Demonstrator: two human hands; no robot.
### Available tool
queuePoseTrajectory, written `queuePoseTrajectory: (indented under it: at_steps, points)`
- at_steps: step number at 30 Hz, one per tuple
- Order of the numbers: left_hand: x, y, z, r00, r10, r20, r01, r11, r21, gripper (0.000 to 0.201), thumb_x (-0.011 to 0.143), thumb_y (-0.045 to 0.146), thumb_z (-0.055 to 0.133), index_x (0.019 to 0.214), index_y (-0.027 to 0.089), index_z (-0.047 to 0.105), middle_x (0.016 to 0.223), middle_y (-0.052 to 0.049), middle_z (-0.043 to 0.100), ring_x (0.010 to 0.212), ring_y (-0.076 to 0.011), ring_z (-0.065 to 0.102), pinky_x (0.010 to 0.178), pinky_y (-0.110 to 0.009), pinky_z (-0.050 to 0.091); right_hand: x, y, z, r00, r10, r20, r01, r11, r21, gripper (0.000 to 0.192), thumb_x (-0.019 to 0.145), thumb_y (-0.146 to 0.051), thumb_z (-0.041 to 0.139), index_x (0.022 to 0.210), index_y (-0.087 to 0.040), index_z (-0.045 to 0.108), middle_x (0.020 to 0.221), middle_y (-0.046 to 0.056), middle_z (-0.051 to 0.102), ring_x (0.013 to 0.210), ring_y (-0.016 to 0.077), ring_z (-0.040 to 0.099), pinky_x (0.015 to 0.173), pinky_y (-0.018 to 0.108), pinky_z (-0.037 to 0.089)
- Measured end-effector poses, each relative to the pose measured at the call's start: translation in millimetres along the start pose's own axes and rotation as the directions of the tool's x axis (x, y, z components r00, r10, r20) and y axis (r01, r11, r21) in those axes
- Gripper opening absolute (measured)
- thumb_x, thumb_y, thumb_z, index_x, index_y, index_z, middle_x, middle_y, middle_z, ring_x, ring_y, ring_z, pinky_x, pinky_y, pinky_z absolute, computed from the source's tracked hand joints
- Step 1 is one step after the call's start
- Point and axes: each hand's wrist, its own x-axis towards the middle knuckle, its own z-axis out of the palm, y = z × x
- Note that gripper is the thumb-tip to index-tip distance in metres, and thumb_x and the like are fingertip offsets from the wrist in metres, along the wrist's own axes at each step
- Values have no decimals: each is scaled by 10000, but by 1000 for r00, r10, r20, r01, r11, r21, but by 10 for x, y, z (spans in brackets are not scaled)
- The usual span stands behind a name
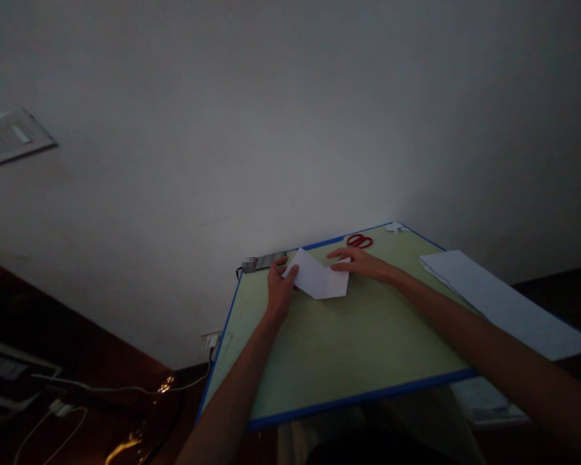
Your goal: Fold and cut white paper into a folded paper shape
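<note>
A white sheet of paper (314, 274) with a crease stands partly raised over the tabletop, its two panels at an angle. My left hand (281, 284) grips its left edge, thumb in front and fingers behind. At the right panel, my right hand (356, 261) has its thumb across the front of the paper and its fingers behind the upper edge. Beyond my right hand lie red-handled scissors (359, 241); their blades are mostly hidden. A dark flat object (270, 260) rests behind my left hand, partly blurred.
The pale green table (348, 349) has a blue edge and stands against a grey wall (290, 116). White sheets (506, 303) lie at the right, overhanging the edge. Small paper scraps (395, 227) sit at the far corner. Cables (126, 389) run along the left.
</note>
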Motion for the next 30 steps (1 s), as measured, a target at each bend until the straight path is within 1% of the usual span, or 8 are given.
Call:
queuePoseTrajectory:
  at_steps: [5, 11, 17, 19, 21, 24, 27, 30]
  points:
    - [30, -61, -36, 995, 56, -79, -35, 968, 247, 480, 748, 227, 741, 1196, 178, 578, 1048, -94, 631, 862, -222, 637, 746, -357, 552, -56, -101, -27, 997, 11, 76, -24, 984, 177, 427, 912, -562, 587, 1041, -193, 761, 1025, 89, 748, 835, 198, 683, 696, 292, 511]
    - [-36, -7, 30, 963, 269, 1, -223, 796, 563, 533, 672, 140, 772, 1184, 213, 646, 1235, -136, 565, 1244, -358, 508, 1075, -549, 409, -81, -173, -22, 995, -24, 93, 1, 970, 243, 465, 860, -613, 605, 891, -176, 758, 919, 70, 730, 795, 175, 651, 695, 277, 480]
    - [-81, 124, 41, 881, 447, 157, -460, 726, 511, 235, 851, 212, 686, 1083, 224, 720, 1223, -132, 668, 1212, -308, 586, 1089, -502, 415, -80, -177, 51, 997, -62, 41, 48, 958, 284, 632, 881, -729, 452, 626, -180, 634, 620, 16, 562, 571, 140, 482, 558, 280, 356]
    - [-66, 180, 5, 885, 405, 229, -465, 770, 437, 173, 882, 256, 673, 1040, 217, 734, 1086, -110, 733, 1085, -271, 665, 1038, -454, 463, -99, -186, 61, 991, -51, 126, 1, 928, 373, 661, 891, -759, 409, 641, -185, 621, 590, 8, 543, 523, 132, 448, 519, 279, 325]
    - [-61, 237, -29, 899, 247, 363, -383, 844, 376, 223, 881, 336, 693, 1055, 204, 740, 928, -90, 763, 899, -246, 716, 913, -409, 527, -125, -201, 64, 969, -46, 242, -70, 891, 449, 675, 883, -783, 400, 656, -185, 618, 563, 0, 524, 482, 123, 411, 484, 272, 294]
    - [-99, 299, -37, 817, 12, 577, -210, 937, 278, 340, 844, 428, 730, 1076, 179, 748, 905, -102, 770, 787, -228, 720, 724, -329, 547, -165, -245, 73, 931, -51, 361, -154, 844, 514, 687, 866, -804, 410, 676, -183, 633, 532, -11, 497, 452, 117, 380, 454, 262, 268]
    - [-166, 316, 11, 732, -56, 679, -83, 982, 169, 359, 803, 424, 771, 1056, 170, 755, 956, -109, 770, 812, -218, 717, 706, -297, 534, -198, -318, 90, 904, -82, 420, -180, 818, 547, 705, 854, -816, 437, 702, -171, 677, 577, 9, 560, 508, 133, 465, 501, 258, 352]
    - [-194, 297, 46, 716, -77, 694, -22, 991, 133, 311, 742, 377, 818, 951, 154, 762, 826, -76, 752, 702, -178, 679, 639, -266, 499, -208, -384, 75, 897, -129, 423, -168, 785, 597, 718, 862, -818, 438, 879, -168, 744, 768, 55, 689, 708, 182, 617, 666, 276, 465]
